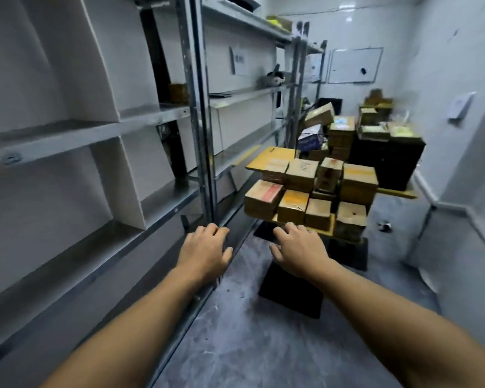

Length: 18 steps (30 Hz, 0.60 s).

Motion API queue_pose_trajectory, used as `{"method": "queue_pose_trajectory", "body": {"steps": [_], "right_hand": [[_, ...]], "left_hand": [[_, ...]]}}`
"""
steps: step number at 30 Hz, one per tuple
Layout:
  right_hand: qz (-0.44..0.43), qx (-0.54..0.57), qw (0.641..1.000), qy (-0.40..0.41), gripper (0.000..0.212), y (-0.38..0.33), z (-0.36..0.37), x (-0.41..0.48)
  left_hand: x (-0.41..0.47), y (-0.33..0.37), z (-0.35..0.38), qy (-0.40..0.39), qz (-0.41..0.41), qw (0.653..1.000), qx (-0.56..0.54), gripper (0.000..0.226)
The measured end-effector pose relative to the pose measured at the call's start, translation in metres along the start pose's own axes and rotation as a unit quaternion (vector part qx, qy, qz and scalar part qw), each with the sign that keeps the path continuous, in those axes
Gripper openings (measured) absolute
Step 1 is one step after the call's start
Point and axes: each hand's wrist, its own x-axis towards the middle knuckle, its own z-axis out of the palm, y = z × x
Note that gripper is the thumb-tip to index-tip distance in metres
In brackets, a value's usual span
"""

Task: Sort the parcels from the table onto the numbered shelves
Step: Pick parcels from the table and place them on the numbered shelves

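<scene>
I am looking down a narrow room with both bare arms stretching out ahead of me, palms down. The left hand (pixel 205 249) is hovering in front of the grey metal shelves (pixel 95 130), close to one upright post, its fingers loosely bent and holding nothing. The right hand (pixel 297 247) is hanging at the near edge of the table (pixel 401 194), fingers relaxed and slightly spread, gripping nothing. I cannot tell whether its fingertips are touching the tabletop. The parcels (pixel 305 191) are sitting on that yellow tabletop just beyond the right hand. They are brown cardboard boxes crowding together in rows, some stacked, several bearing pale or reddish labels. The shelf bays nearest me are showing white dividers, and any numbers on them are too blurred for me to read. A black base (pixel 291 289) is standing on the grey floor under the table. Further back, more boxes (pixel 342 135) are piling up on and beside a black cabinet (pixel 387 163), and a whiteboard (pixel 354 65) is hanging on the far wall.
</scene>
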Motion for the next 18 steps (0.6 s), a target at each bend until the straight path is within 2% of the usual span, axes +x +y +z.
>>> {"method": "queue_pose_trajectory", "body": {"steps": [7,18], "right_hand": [[0.075,-0.011,0.997,-0.031,0.045,0.114,0.010,-0.006],[0.179,-0.006,0.980,-0.080,0.044,0.212,0.070,0.027]], "left_hand": [[0.080,0.092,0.040,-0.017,0.078,0.997,-0.020,0.050],[0.196,0.160,0.112,-0.072,0.169,0.980,-0.078,0.047]]}}
